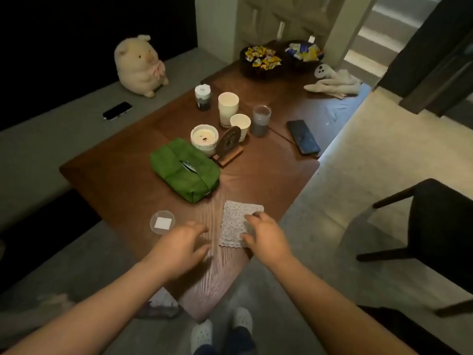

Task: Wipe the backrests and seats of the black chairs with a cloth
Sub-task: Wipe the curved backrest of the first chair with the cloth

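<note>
— So where is the cloth [239,225]?
— Flat on the table [115,180], at its near corner, just in front of the green tissue pouch [185,170].
— And the hands?
— Right hand [266,235] lies on the cloth, fingers spread, not clenched. Left hand [179,245] hovers beside it, loose, holding nothing.
— The black chair [435,226]?
— Off the table's right edge.

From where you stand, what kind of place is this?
Probably a home living room: a low wooden table with candles and candy bowls, a plush pig on a grey bench, and a black chair.
</note>
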### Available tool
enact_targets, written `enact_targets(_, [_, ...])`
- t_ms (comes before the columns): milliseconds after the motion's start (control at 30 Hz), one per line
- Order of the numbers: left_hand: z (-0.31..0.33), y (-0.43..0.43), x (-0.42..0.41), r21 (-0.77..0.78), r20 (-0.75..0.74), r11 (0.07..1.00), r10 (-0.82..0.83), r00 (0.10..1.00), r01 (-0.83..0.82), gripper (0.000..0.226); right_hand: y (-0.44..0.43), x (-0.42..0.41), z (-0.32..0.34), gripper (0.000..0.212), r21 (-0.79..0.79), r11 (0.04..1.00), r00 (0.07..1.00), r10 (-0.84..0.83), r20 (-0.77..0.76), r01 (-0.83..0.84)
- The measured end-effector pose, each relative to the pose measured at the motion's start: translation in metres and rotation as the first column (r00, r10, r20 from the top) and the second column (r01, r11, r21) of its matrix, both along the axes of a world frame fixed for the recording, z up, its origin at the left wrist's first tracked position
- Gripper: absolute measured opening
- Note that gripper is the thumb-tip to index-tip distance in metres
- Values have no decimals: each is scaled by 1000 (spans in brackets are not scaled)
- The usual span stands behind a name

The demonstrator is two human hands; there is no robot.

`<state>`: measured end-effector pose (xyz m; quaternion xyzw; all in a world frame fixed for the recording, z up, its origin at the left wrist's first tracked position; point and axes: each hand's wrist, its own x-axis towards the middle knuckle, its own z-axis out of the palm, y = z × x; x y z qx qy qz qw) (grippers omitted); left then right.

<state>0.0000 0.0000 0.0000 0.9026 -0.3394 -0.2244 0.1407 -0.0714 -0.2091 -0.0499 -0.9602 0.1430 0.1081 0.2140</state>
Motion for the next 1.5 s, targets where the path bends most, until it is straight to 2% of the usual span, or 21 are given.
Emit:
enact_targets(200, [-19, -5, 12, -23, -26, 998, 50, 998, -51, 42, -3, 29, -38, 72, -34, 991, 989, 123, -78, -126])
enact_targets(300, [-27, -6, 17, -26, -28, 998, 62, 998, -62, 39, -5, 33, -56, 73, -47, 988, 983, 141, -114, -147])
enact_targets(367, [-34, -4, 19, -18, -40, 998, 67, 997, -68, 36, -6, 31, -66, 72, -74, 988, 988, 130, -81, -136])
enact_targets(533, [-40, -2, 23, 37, -70, 998, 48, 996, -46, 35, -1, 26, -72, 59, -95, 993, 994, 72, 78, -64])
enact_targets(700, [-36, -8, 25, 38, -81, 999, 42, 996, -39, 30, 3, 15, -70, 43, 100, 995, 994, -8, 110, -4])
enact_targets(800, [-32, -11, 25, 46, -86, 999, 27, 996, -24, 28, -1, 6, -62, 38, 163, 983, 971, -115, 210, 81])
enact_targets(933, [-25, -15, 21, 45, -87, 999, -4, 996, 8, 30, -11, -17, -45, 43, 205, 954, 943, -262, 204, 221])
enact_targets(1067, [-18, -24, 11, 29, -103, 996, -79, 992, 82, 36, -20, -60, -27, 27, 282, 873, 870, -457, 187, 398])
enact_targets(1233, [-7, -55, -17, -11, -145, 976, -218, 965, 219, 38, -19, -133, 0, 25, 326, 756, 759, -634, 147, 568])
enact_targets(1367, [1, -85, -50, -39, -149, 927, -375, 915, 374, 38, -18, -198, 9, 30, 362, 633, 629, -763, 147, 684])
enact_targets(1500, [5, -117, -95, -58, -140, 865, -501, 854, 498, 42, -16, -272, 15, 19, 332, 534, 500, -846, 189, 778])
